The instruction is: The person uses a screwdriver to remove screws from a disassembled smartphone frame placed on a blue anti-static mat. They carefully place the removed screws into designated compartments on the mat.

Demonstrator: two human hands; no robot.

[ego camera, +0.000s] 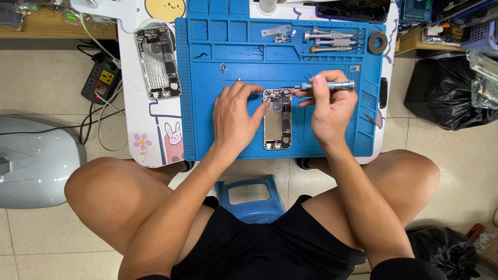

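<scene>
The tiled floor ran under a small white table (136, 111) topped with a blue repair mat (207, 67), and we sat low on a blue stool (249, 194) with our knees either side. An opened phone chassis (277, 120) lay face-up at the middle of the mat, between our hands. Our left hand (234, 111) rested beside it, fingers loosely curled and holding nothing, with the thumb touching the frame's left edge. Our right hand (324, 106) was closed on a slim metal screwdriver (327, 85), held almost level, its tip near the chassis's top right corner. We judged that good work here meant pinning the frame flat with the left thumb, bringing the driver upright over the screw, and turning with light pressure (a tilted bit could slip). Spare drivers (332, 40) sat in the mat's upper tray, and a second opened phone (157, 61) lay well apart at the left.
</scene>
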